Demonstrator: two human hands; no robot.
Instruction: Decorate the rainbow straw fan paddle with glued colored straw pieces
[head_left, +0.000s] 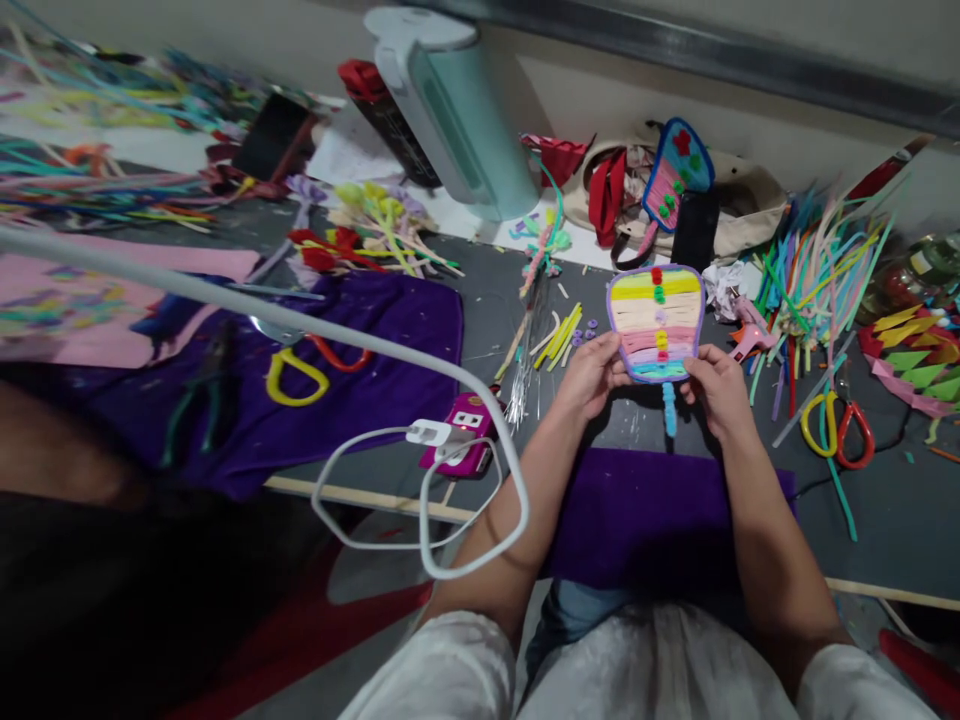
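A small hand fan (654,322) woven of pastel pipe-cleaner stripes, with a purple border and a blue handle, is held upright over the dark table (487,330). My left hand (592,378) pinches its lower left edge. My right hand (716,388) grips its lower right edge. Small red, green and yellow pom-poms run down the fan's middle. A purple cloth (645,515) lies just below both hands.
A second fan (673,172) leans on a beige bag at the back. Scissors (836,425) and loose pipe cleaners (814,270) lie at right. A glue gun (746,338), a power strip (463,435) with white cable, a mint appliance (457,105) and another purple cloth (315,370) sit at left and centre.
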